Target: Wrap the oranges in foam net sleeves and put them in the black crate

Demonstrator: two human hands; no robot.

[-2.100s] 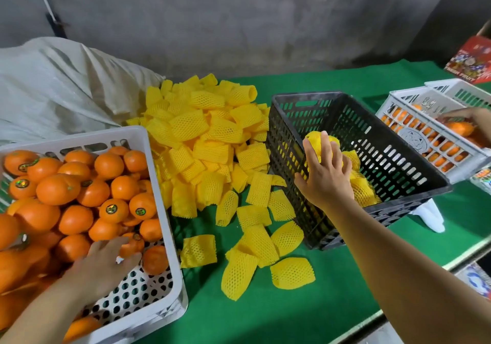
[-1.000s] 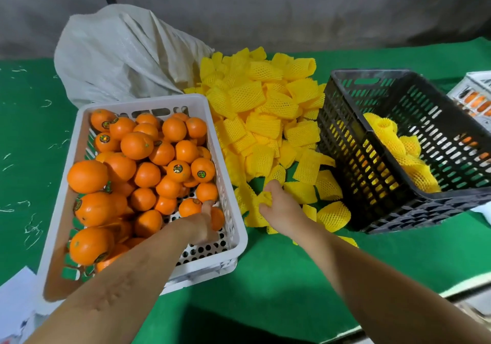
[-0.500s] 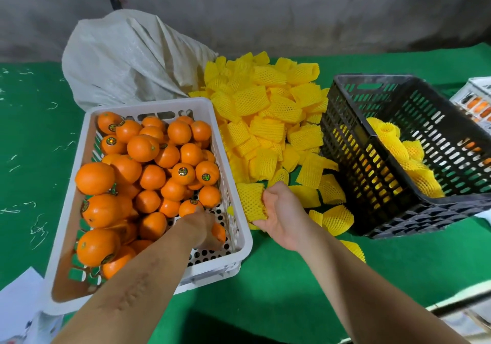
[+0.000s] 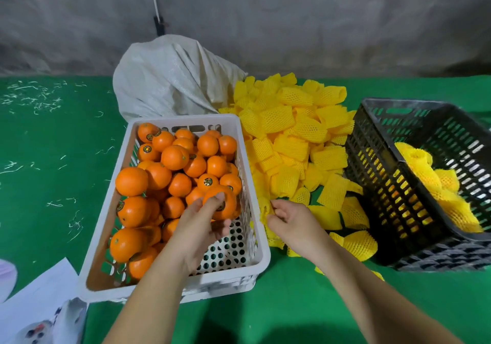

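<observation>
My left hand (image 4: 199,226) grips one orange (image 4: 222,203) and holds it above the right side of the white crate (image 4: 170,282), which is full of bare oranges (image 4: 170,163). My right hand (image 4: 291,221) pinches a yellow foam net sleeve (image 4: 263,210) just right of the white crate's rim. Behind it lies a big heap of yellow foam sleeves (image 4: 292,136). At the right stands the black crate (image 4: 377,173), with several sleeve-wrapped oranges (image 4: 438,181) inside.
A grey-white sack (image 4: 170,80) lies behind the white crate. White papers (image 4: 39,298) lie at the bottom left corner. Green cloth (image 4: 53,144) covers the table, with white scraps scattered on its left part. A grey wall stands behind the table.
My left hand has lifted an orange out of the white crate's near corner. My right hand has drawn a sleeve toward the white crate's rim. The camera view has shifted a little.
</observation>
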